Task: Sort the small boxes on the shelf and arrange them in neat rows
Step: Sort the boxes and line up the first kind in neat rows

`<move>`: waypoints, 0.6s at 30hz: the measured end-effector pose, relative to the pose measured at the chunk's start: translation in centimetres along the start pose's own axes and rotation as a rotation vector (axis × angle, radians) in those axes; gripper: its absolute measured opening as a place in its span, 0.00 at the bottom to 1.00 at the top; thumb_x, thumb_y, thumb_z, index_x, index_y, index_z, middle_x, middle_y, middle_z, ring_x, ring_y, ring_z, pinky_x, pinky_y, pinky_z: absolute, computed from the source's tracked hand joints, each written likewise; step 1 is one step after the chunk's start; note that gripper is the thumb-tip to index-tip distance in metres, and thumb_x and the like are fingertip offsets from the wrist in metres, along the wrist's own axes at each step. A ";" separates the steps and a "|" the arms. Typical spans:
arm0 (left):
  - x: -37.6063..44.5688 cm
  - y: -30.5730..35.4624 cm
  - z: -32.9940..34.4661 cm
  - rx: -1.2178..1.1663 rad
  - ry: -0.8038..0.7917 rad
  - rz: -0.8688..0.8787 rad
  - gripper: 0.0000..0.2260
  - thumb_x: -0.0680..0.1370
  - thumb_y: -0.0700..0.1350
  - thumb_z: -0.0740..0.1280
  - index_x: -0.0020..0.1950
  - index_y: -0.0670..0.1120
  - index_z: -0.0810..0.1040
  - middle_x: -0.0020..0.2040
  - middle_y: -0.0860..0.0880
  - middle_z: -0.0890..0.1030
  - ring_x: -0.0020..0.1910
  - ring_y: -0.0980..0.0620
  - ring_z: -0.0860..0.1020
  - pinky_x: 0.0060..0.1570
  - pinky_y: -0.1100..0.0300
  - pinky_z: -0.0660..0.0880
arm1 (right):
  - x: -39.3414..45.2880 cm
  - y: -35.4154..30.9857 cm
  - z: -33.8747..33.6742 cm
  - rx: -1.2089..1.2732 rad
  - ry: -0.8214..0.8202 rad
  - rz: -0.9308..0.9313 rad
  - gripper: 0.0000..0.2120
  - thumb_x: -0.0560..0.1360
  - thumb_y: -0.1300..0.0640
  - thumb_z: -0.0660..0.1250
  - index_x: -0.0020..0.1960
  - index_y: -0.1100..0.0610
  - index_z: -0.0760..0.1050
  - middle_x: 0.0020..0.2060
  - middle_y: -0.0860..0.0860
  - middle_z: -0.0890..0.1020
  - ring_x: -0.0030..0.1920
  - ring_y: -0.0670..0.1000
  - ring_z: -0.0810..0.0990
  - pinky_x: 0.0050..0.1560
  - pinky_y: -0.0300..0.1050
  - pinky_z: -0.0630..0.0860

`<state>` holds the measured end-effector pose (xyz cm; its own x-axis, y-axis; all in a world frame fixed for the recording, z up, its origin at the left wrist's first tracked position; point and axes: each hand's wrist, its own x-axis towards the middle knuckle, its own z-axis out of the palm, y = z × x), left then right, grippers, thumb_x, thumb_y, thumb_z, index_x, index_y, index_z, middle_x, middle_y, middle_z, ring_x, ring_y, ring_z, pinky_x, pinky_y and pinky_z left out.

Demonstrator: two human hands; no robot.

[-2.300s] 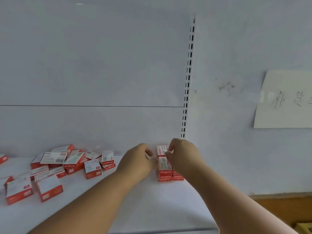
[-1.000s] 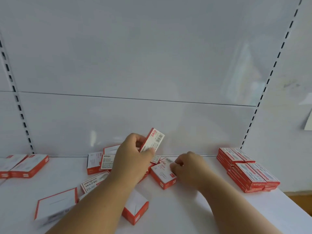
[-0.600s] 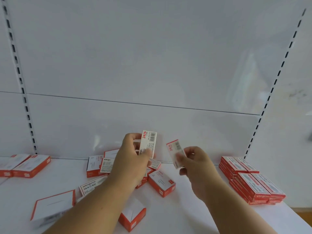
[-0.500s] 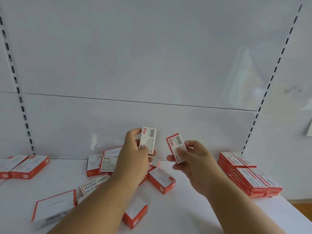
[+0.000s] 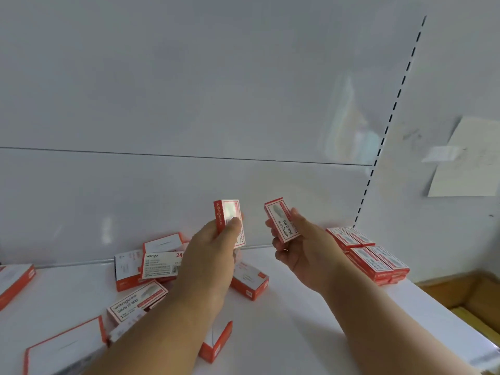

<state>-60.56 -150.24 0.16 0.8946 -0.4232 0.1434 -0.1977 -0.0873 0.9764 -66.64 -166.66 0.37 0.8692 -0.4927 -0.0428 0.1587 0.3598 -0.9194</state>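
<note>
Red-edged cardboard boxes: left hand (image 5: 213, 247) grips one (image 5: 229, 221), right hand (image 5: 303, 247) another (image 5: 281, 219)

A box (image 5: 229, 222) in each hand

The box (image 5: 282, 220) held in the right hand (image 5: 303, 247) reads "wengu 24/6", the same words show on a loose box (image 5: 136, 301) lying on the shelf (image 5: 311, 320), and a label-up box (image 5: 162, 263) reads "wengu" and "24".
</note>
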 end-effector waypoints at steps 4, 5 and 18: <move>-0.3 0.4 0.3 0.083 -0.020 0.057 0.11 0.80 0.59 0.61 0.57 0.57 0.76 0.47 0.56 0.83 0.42 0.53 0.83 0.45 0.57 0.81 | -0.5 -0.1 0.2 -0.040 0.024 -0.059 0.14 0.79 0.53 0.63 0.50 0.62 0.81 0.38 0.57 0.80 0.35 0.52 0.71 0.34 0.40 0.68; -0.5 0.6 0.3 0.103 -0.007 0.070 0.10 0.79 0.59 0.62 0.57 0.57 0.75 0.48 0.56 0.83 0.42 0.53 0.83 0.46 0.56 0.82 | -0.7 -0.2 0.1 -0.080 0.018 -0.089 0.14 0.80 0.54 0.63 0.49 0.63 0.81 0.38 0.58 0.80 0.37 0.53 0.72 0.34 0.41 0.68; -2.8 6.4 6.1 -0.068 -0.192 0.080 0.07 0.78 0.38 0.69 0.50 0.51 0.79 0.45 0.50 0.84 0.42 0.50 0.85 0.39 0.57 0.83 | -4.4 -10.3 -8.6 -0.692 0.338 -0.381 0.03 0.74 0.61 0.72 0.45 0.54 0.84 0.38 0.54 0.86 0.37 0.53 0.75 0.36 0.46 0.72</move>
<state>-66.73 -155.09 5.00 0.7831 -0.5909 0.1937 -0.2319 0.0116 0.9727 -76.08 -174.99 6.68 0.6112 -0.7308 0.3040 -0.0053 -0.3879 -0.9217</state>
